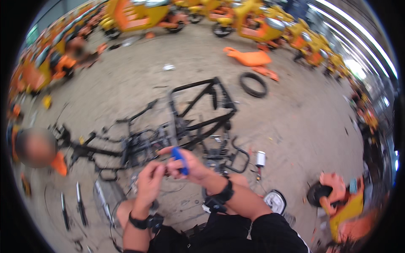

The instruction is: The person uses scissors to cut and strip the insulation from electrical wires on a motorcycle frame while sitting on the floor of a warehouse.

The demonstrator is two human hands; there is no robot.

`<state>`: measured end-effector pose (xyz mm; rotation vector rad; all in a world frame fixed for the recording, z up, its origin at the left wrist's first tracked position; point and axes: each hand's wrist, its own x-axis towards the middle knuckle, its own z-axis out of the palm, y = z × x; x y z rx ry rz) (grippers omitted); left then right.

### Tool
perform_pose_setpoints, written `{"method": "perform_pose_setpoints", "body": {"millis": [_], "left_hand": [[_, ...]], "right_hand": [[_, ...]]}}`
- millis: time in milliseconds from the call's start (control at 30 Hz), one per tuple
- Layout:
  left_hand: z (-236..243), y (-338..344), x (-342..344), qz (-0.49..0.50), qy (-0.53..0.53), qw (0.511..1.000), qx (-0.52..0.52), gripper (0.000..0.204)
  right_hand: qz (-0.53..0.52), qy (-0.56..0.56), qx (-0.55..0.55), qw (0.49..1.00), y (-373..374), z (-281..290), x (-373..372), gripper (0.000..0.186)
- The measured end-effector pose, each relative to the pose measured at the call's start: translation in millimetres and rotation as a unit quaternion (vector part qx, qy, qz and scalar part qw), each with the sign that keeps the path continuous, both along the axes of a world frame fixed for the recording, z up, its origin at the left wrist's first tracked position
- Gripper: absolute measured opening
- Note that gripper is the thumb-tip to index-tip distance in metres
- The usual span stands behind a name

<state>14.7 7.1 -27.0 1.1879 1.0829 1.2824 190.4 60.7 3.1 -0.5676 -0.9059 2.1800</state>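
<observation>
Downward fisheye view from head-height

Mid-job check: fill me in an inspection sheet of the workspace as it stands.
Surface: bare grey floor, littered with parts.
Job's things: blue object in hand, kind unclear; black vehicle frame on the floor beyond the hands.
Clutter: black tyre, orange panel, silver cylinder, round lamp.
Hands: right hand holds the blue object; left hand close beside it, fingers bent, any grip unclear.
Cables: thin dark cable at lower left; its ends are unclear.
Surroundings: yellow-and-orange scooters around the area; another person at far left.
</observation>
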Motion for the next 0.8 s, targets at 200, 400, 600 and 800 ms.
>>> {"method": "perform_pose_setpoints", "body": {"millis": [200, 400, 600, 800], "left_hand": [[26, -3, 15, 0.058, -0.104, 0.992, -0.033, 0.017], [25, 7, -6, -0.022, -0.061, 0.998, -0.020, 0.022], [22, -9, -12, -0.040, -0.011, 0.997, -0.060, 0.019], [15, -30, -7, 0.019, 0.019, 0.998, -0.063, 0.015]], "right_hand": [[0.002, -0.012, 0.006, 1.000, -2, 5, 2, 0.047], [-0.023, -0.011, 0.006, 1.000, 1, 4, 4, 0.047], [-0.026, -0.035, 0.009, 0.999, -6, 2, 1, 0.046], [-0.007, -0.077, -0.006, 0.997, -32, -12, 3, 0.042]]}}
